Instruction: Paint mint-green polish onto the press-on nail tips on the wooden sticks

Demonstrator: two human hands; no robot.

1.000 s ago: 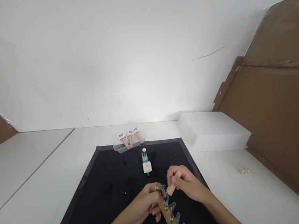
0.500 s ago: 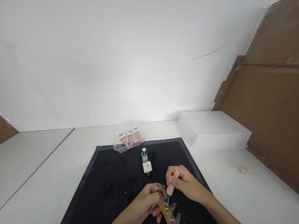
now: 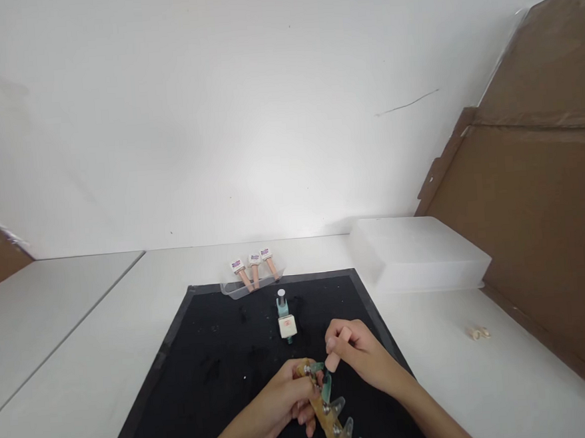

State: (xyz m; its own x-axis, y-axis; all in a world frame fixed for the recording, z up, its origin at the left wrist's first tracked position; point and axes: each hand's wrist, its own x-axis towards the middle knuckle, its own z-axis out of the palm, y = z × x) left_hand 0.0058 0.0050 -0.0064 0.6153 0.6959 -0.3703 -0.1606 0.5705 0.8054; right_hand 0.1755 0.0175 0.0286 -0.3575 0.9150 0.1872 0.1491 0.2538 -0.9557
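My left hand [image 3: 289,394] is closed around the upper end of a yellowish nail tip stand [image 3: 331,427], a bar with several nail tips along its right side. The two upper nail tips are green, such as the one [image 3: 326,389] by the brush; the lower ones are clear [image 3: 338,406]. My right hand [image 3: 358,349] pinches a nail polish brush [image 3: 338,350] by its pink cap, its dark bristles at the upper end of the second green tip. Past my hands, an uncapped nail polish bottle [image 3: 288,327] with a white label rests in a pale blue holder [image 3: 283,308].
A clear tray [image 3: 237,292] with pink-capped, white-labelled bottles [image 3: 254,268] is behind the black mat [image 3: 202,359]. A translucent box [image 3: 425,256] stands at the right, with small beige pieces [image 3: 478,333] in front. Cardboard [image 3: 538,228] walls the right side.
My right hand has shifted the brush slightly up, from over the second green nail tip to its upper end. The left hand and the stand have stayed in place.
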